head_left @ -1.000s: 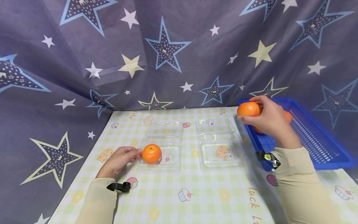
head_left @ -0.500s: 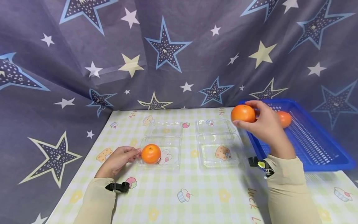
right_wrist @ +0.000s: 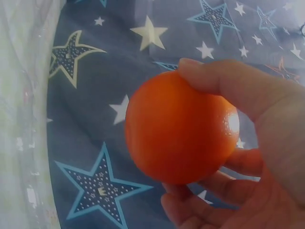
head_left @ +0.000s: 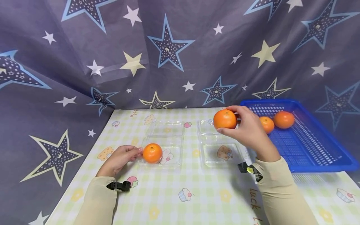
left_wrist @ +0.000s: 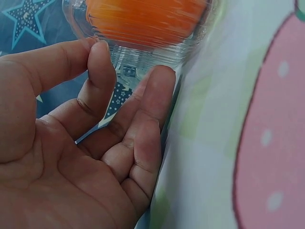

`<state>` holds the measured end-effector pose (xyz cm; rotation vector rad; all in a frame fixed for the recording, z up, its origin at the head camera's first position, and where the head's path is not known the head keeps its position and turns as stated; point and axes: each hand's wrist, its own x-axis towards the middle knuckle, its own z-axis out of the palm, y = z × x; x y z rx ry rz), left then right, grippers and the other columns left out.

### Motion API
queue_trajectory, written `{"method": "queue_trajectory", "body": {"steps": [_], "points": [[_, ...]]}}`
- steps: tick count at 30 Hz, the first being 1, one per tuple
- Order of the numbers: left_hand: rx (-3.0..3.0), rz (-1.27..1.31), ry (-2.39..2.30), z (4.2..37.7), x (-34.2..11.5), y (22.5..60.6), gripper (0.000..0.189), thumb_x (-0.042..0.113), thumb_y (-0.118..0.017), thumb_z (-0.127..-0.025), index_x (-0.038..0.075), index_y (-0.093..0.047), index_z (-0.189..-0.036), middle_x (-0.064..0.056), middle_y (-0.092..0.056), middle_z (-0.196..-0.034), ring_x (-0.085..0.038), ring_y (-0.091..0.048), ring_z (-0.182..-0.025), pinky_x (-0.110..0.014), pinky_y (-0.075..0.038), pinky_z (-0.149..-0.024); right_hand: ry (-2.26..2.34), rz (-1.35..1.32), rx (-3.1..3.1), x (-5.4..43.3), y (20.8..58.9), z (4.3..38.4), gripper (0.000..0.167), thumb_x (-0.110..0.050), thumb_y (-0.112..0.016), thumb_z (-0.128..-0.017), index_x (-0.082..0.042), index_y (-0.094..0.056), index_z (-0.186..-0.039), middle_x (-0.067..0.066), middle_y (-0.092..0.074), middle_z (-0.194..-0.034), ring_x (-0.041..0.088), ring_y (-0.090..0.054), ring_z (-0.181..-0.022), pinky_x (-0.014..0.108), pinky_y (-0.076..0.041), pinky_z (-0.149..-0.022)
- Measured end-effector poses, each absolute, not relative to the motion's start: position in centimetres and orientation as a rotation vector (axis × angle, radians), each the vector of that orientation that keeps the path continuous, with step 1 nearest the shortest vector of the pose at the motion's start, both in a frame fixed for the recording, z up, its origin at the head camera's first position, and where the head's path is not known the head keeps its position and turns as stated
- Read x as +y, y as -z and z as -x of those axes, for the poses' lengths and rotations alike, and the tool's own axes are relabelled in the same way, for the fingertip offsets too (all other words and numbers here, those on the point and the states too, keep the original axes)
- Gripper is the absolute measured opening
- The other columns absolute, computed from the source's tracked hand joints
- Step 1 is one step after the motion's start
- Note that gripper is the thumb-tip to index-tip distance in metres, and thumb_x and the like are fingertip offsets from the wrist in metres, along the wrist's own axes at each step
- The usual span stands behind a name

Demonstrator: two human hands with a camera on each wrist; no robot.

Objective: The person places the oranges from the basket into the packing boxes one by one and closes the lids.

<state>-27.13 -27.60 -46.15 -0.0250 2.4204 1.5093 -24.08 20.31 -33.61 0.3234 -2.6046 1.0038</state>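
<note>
My right hand [head_left: 248, 129] grips an orange [head_left: 225, 119] between thumb and fingers, held up above the right clear plastic clamshell box [head_left: 206, 156]. The same orange [right_wrist: 178, 129] fills the middle of the right wrist view. At the left, my left hand [head_left: 121, 158] pinches the edge of another open clear clamshell box [head_left: 175, 142] with thumb and forefinger. In the left wrist view, those fingertips meet at the rim of this box [left_wrist: 147, 53], while the other fingers lie loosely bent. A second orange [head_left: 152, 153] sits inside it, at its left side.
A blue plastic basket [head_left: 323, 137] stands at the right of the table. One orange [head_left: 284, 119] and another, partly hidden orange [head_left: 266, 125] lie in it. A checked cloth [head_left: 157, 193] covers the table, and a starry curtain [head_left: 185, 56] hangs behind.
My right hand has carried its orange leftward, out from over the blue basket to above the right clamshell box. The left hand stays in place at its box.
</note>
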Motion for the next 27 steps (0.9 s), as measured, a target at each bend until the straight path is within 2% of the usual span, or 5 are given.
{"method": "queue_trajectory", "body": {"steps": [4,8,14,18,27], "points": [[2.426,0.018,-1.522,27.2,-27.7,46.3,0.044,0.043,-0.07,-0.098,0.001,-0.072,-0.111,-0.006,-0.074,-0.106,-0.023,-0.06,-0.102,-0.032,-0.051,-0.089,-0.982,-0.374,-2.59,19.2,34.2,24.3,0.075,-0.039,-0.094,-0.074,-0.013,-0.062,-0.137,0.008,-0.064,-0.127,0.029,-0.065,-0.103,0.05,-0.054,-0.09],[2.409,-0.018,-1.541,27.2,-27.7,46.4,0.049,0.044,-0.07,-0.098,0.003,-0.067,-0.126,-0.006,-0.074,-0.113,-0.021,-0.064,-0.104,-0.032,-0.053,-0.09,-0.966,-0.41,-2.579,18.4,34.7,24.3,0.075,-0.038,-0.096,-0.071,-0.014,-0.064,-0.135,0.006,-0.067,-0.129,0.026,-0.063,-0.104,0.046,-0.053,-0.089],[2.375,-0.08,-1.558,27.3,-28.0,46.5,0.058,0.043,-0.07,-0.098,0.006,-0.06,-0.141,-0.009,-0.068,-0.133,-0.016,-0.068,-0.108,-0.032,-0.055,-0.092,-0.955,-0.433,-2.602,17.5,35.0,24.3,0.074,-0.038,-0.096,-0.071,-0.017,-0.063,-0.134,0.004,-0.067,-0.13,0.025,-0.064,-0.104,0.045,-0.054,-0.088],[2.363,-0.114,-1.568,27.3,-28.3,46.4,0.057,0.039,-0.07,-0.099,0.007,-0.058,-0.145,-0.012,-0.063,-0.142,-0.015,-0.07,-0.11,-0.033,-0.056,-0.092,-0.954,-0.446,-2.623,16.7,35.3,24.1,0.076,-0.039,-0.096,-0.071,-0.017,-0.063,-0.136,0.004,-0.067,-0.13,0.025,-0.065,-0.103,0.045,-0.054,-0.089],[2.35,-0.146,-1.605,27.0,-28.6,46.7,0.052,0.033,-0.071,-0.099,0.004,-0.061,-0.141,-0.013,-0.066,-0.138,-0.014,-0.072,-0.106,-0.031,-0.058,-0.091,-0.935,-0.506,-2.644,14.9,36.1,23.9,0.074,-0.038,-0.096,-0.071,-0.015,-0.064,-0.134,0.004,-0.069,-0.128,0.025,-0.064,-0.104,0.045,-0.054,-0.091]]}}
